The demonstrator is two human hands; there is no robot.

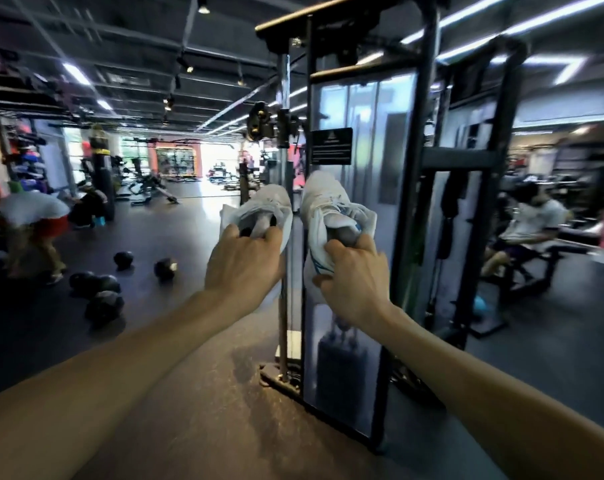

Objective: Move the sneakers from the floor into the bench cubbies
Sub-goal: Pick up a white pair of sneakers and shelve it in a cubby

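I hold two white sneakers in the air in front of me, toes pointing away. My left hand (243, 263) grips the heel opening of the left white sneaker (271, 206). My right hand (354, 277) grips the collar of the right white sneaker (323, 199), which has blue trim along its side. Both arms are stretched forward. No bench or cubbies are in view.
A tall black cable machine (349, 237) with a clear panel stands straight ahead, its base on the floor. Several black medicine balls (103, 292) lie on the dark floor at left. A person bends over at far left (33, 216); another sits on a bench at right (532, 230).
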